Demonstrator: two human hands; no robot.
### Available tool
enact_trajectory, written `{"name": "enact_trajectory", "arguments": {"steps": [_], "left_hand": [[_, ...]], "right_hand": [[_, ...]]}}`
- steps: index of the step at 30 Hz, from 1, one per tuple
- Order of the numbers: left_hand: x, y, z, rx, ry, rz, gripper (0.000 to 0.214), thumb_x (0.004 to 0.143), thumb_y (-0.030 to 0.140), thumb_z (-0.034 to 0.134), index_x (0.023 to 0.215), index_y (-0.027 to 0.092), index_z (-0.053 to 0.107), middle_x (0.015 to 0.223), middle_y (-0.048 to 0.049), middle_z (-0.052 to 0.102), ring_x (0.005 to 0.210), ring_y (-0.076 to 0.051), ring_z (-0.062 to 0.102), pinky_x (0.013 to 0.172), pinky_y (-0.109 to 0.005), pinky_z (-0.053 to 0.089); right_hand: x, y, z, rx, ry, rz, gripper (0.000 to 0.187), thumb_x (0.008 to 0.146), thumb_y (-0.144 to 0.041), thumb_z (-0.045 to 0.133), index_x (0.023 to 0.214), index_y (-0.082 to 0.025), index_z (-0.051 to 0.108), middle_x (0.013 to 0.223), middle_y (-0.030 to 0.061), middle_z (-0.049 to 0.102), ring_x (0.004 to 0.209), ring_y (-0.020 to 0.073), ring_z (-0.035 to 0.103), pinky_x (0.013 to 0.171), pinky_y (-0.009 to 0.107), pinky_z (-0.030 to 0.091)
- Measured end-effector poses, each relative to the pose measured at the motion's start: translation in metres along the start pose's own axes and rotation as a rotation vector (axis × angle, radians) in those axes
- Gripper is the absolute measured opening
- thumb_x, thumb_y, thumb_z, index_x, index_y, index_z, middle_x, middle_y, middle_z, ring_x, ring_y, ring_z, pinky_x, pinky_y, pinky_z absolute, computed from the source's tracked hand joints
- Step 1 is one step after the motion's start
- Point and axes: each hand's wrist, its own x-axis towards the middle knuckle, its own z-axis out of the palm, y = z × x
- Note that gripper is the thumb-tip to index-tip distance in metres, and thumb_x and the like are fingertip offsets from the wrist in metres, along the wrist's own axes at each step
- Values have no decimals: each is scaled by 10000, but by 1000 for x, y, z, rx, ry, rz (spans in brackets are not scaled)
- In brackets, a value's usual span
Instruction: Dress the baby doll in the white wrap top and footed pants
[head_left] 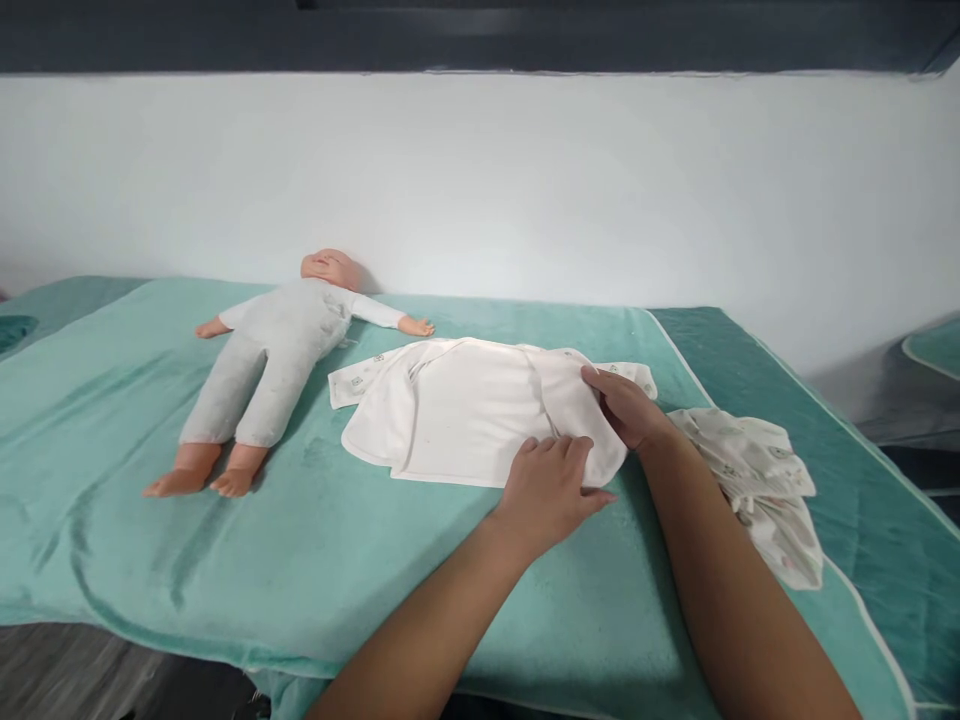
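Observation:
A white baby shirt (472, 410) lies spread on the green cover, its front flaps folded outward and its plain inside facing up. Small printed patterns show on both sleeves. My right hand (630, 408) grips the right flap at its outer edge, thumb on top; its other fingers are partly hidden. At the lower right edge of the shirt, my left hand (551, 485) rests on the cloth with fingers stretched forward and thumb apart. Left of the shirt, a baby doll (281, 330) with a white cloth body lies on its back, one hand near the left sleeve.
A crumpled, patterned white garment (757, 470) lies to the right, beside my right forearm. The green cover (262, 570) drapes over the bed's front edge. Behind stands a white wall (480, 190), with a dark beam (480, 38) above it.

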Motion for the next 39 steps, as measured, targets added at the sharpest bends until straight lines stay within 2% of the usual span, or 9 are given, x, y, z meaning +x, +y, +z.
{"name": "enact_trajectory", "arguments": {"steps": [4, 7, 11, 15, 20, 23, 27, 32, 39], "left_hand": [[-3, 1, 3, 121, 11, 56, 171, 960, 297, 556, 1092, 191, 585, 1038, -68, 705, 973, -257, 652, 856, -424, 454], [-4, 0, 4, 147, 14, 119, 131, 965, 208, 491, 990, 183, 617, 964, -65, 699, 929, -237, 648, 824, -398, 455], [-5, 0, 5, 130, 27, 173, 213, 993, 254, 472, 932, 168, 657, 898, -66, 698, 904, -232, 657, 799, -384, 463], [-6, 0, 6, 91, 36, 195, 376, 1043, 352, 407, 892, 176, 703, 851, -55, 699, 833, -215, 667, 765, -382, 470], [-8, -1, 3, 52, 37, 203, 403, 1051, 370, 399, 888, 185, 717, 821, -46, 684, 797, -193, 646, 741, -356, 467], [-7, -2, 1, 62, 49, 224, 332, 1037, 370, 439, 934, 195, 702, 912, -55, 671, 905, -208, 621, 789, -360, 471], [-6, 2, 0, 146, 50, 219, 244, 983, 396, 551, 1063, 191, 657, 1042, -69, 647, 1021, -254, 573, 840, -407, 464], [-6, 4, 0, 189, 33, 191, 221, 1015, 238, 444, 986, 172, 653, 990, -76, 650, 985, -250, 573, 804, -416, 449], [-3, -4, 1, -103, 63, 90, 244, 1019, 292, 472, 923, 195, 674, 931, -36, 686, 906, -189, 606, 836, -360, 468]], "right_hand": [[-1, -1, 2, 119, -24, 1, 319, 873, -501, 590, 1020, -235, 685, 849, 95, 766, 837, 303, 724, 673, 416, 594], [0, -2, 5, 186, -61, -47, 299, 843, -492, 649, 994, -234, 661, 879, 82, 765, 881, 294, 725, 726, 402, 599], [2, -2, 9, 223, -53, -94, 272, 798, -470, 698, 921, -239, 623, 882, 55, 755, 910, 270, 720, 775, 376, 594], [3, -1, 11, 185, 0, -94, 235, 806, -462, 666, 858, -254, 569, 856, 39, 729, 868, 245, 701, 742, 353, 582], [4, 0, 5, 43, 107, -61, 273, 795, -436, 673, 968, -243, 585, 842, 18, 711, 721, 193, 646, 618, 306, 530], [2, -2, -3, -127, 173, -53, 297, 809, -417, 670, 1034, -232, 612, 883, 30, 734, 675, 174, 622, 571, 286, 490], [0, -3, -12, -351, 223, -55, 298, 823, -387, 677, 1059, -207, 648, 960, 75, 766, 749, 199, 655, 633, 299, 494], [3, -1, -13, -497, 261, -81, 343, 834, -353, 679, 1133, -187, 658, 1005, 107, 772, 803, 222, 674, 689, 317, 502], [8, 5, -15, -612, 290, -104, 394, 838, -353, 657, 1192, -178, 654, 958, 90, 756, 819, 221, 669, 725, 327, 497]]}}
